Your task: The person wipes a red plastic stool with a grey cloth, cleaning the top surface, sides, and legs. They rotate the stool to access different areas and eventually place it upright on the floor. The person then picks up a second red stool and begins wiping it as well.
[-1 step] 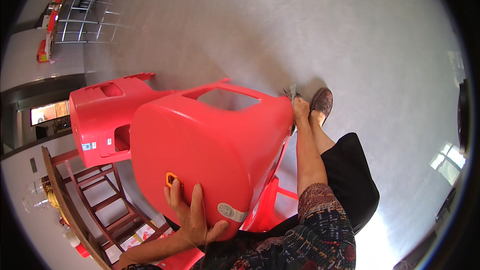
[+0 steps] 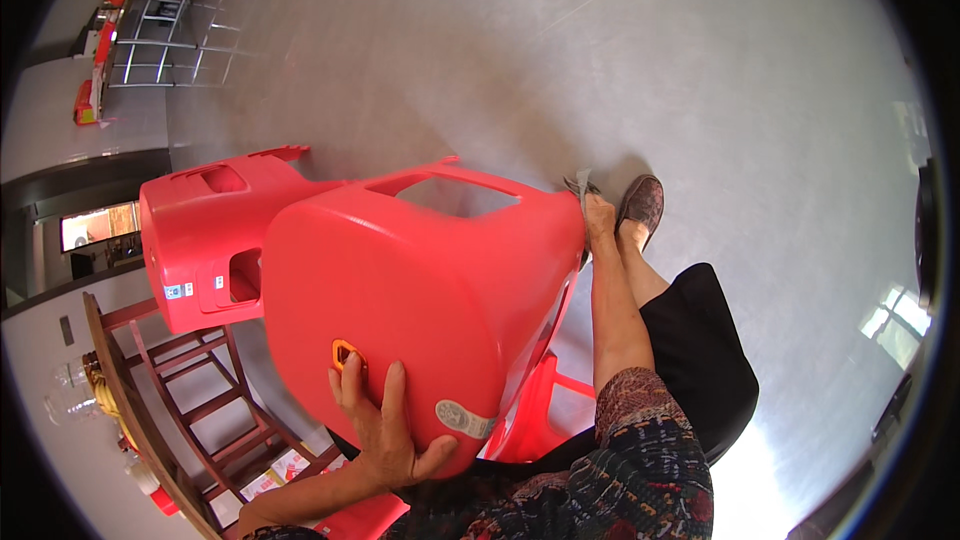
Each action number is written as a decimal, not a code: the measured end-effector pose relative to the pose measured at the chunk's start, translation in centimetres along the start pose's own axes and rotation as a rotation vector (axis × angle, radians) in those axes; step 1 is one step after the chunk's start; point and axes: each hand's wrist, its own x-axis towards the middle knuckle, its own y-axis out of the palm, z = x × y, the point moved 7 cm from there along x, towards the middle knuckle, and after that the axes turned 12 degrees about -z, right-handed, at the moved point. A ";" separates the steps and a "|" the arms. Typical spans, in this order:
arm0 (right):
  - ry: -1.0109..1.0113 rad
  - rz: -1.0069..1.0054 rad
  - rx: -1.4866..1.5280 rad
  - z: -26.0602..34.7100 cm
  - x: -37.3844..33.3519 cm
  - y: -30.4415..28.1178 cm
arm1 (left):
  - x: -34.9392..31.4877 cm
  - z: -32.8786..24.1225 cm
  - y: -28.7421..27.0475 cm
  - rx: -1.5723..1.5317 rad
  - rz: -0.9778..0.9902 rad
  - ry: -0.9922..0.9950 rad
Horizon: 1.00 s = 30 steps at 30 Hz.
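Note:
A large red plastic stool (image 2: 400, 280) lies tipped on its side before me, its seat turned toward me. My left hand (image 2: 385, 445) rests on that seat with fingers spread, one fingertip at the orange-rimmed hole (image 2: 346, 352). By the far right end of the stool, my right hand (image 2: 599, 216) is closed on a grey cloth (image 2: 584, 183) held against a leg. Part of the cloth is hidden behind the stool. An oval grey sticker (image 2: 464, 418) sits beside my left thumb.
Another red stool (image 2: 200, 240) lies on its side to the left. Near it stand a dark wooden chair-like frame (image 2: 215, 400) and a wooden table edge (image 2: 135, 410). A metal-legged table (image 2: 165, 45) is at the far left. My shoe (image 2: 642, 202) is on the grey floor (image 2: 720, 70).

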 end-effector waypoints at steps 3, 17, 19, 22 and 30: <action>-0.240 0.097 0.093 0.8 -0.1 0.6 | 0.7 -0.2 0.3 -0.007 -0.001 -0.002; -0.758 0.443 0.125 26.8 -14.6 -10.4 | 1.2 -2.0 -0.3 0.148 -0.047 0.006; -0.630 0.423 0.244 28.8 -16.6 -12.6 | 1.2 -2.1 -0.4 0.162 -0.090 0.034; -0.636 0.262 0.369 30.7 -21.3 -17.2 | 1.0 -2.0 -0.2 0.156 -0.124 0.030; -1.138 -0.134 0.193 29.9 -35.9 -23.0 | 0.5 -0.3 1.0 0.209 -0.110 0.051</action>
